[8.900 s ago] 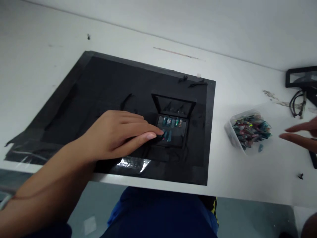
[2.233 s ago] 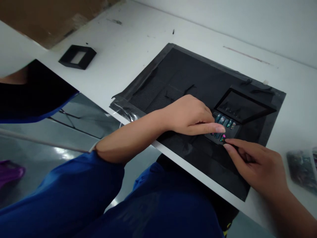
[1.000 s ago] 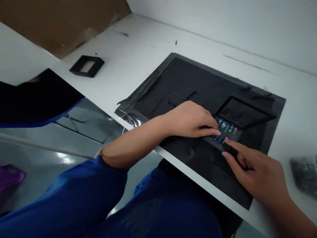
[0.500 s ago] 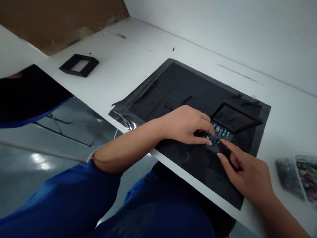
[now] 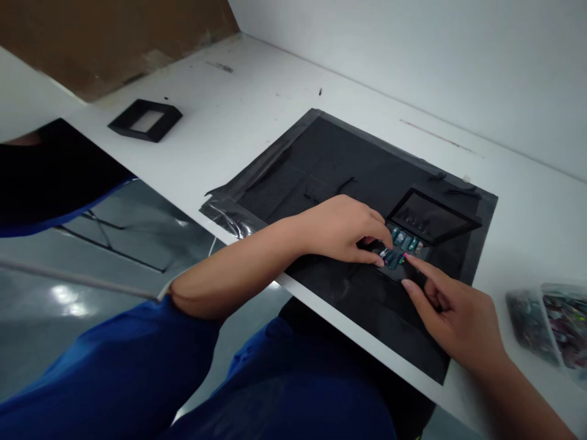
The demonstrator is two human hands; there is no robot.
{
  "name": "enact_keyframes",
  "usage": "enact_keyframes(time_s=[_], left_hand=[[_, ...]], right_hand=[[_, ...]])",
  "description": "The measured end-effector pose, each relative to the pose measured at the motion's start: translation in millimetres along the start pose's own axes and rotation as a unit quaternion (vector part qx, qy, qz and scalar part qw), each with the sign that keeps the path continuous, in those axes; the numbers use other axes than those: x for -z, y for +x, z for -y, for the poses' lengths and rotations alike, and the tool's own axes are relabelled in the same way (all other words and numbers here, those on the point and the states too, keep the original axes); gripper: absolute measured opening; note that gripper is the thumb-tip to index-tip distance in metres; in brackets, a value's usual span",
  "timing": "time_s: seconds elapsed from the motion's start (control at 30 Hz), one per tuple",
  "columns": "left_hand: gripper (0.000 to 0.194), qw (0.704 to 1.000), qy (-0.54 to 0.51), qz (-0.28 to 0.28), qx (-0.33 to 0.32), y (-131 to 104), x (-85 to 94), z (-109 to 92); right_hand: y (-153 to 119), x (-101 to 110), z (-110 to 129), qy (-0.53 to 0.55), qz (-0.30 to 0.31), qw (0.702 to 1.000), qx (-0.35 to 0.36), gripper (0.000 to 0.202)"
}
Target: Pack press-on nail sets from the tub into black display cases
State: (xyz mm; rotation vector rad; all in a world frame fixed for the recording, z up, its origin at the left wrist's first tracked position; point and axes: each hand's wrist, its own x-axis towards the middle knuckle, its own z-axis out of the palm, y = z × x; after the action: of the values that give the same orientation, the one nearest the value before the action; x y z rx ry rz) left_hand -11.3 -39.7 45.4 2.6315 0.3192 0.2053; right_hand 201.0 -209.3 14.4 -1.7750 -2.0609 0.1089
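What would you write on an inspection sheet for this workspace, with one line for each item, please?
Surface: white table, reddish streak; black mat with wrinkled clear film at its near left corner.
Things: open black case holding teal nail-shaped pieces; tub of similar small pieces at right.
Clutter: dark scraps on mat and table; black frame-like box, far left.
Hands: left hand at the case, grip unclear; right hand, index finger at a piece, thumb apart.
Cables: grey strand near left elbow, cord or rod unclear.
Surroundings: brown panel, white wall, glossy floor.
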Motion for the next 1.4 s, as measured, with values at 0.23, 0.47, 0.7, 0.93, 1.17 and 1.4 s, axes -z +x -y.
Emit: enact_keyframes(time_s=[0.23, 0.47, 0.7, 0.93, 1.17, 1.4], left_hand=[[0.024, 1.0, 0.012, -0.013, 0.001, 0, -3.2, 1], [0.029, 1.0, -0.007, -0.019, -0.006, 0, -0.9, 1], [0.024, 1.0, -0.001, -0.01, -0.015, -1, -1.3, 1], [0.023, 1.0, -0.001, -0.009, -0.012, 0, -3.5, 4], [0.022, 1.0, -0.011, -0.007, 0.017, 0, -0.8, 2], [0.021, 1.0, -0.02, 0.009, 0.023, 2, 1.0, -2]], right_hand=[[-1, 0, -1, 0.011, 0.004, 1.0, -0.003, 0.04], [-2, 2, 0, 0.006, 0.01, 1.0, -0.007, 0.043], [-1, -2, 1, -0.024, -0.004, 1.0, 0.011, 0.043], [3, -2, -1, -0.007, 0.002, 1.0, -0.001, 0.044], [6, -1, -2, 0.031, 0.028, 0.998, -0.04, 0.039], [11, -3, 0, 0.035, 0.017, 0.997, -0.063, 0.039]])
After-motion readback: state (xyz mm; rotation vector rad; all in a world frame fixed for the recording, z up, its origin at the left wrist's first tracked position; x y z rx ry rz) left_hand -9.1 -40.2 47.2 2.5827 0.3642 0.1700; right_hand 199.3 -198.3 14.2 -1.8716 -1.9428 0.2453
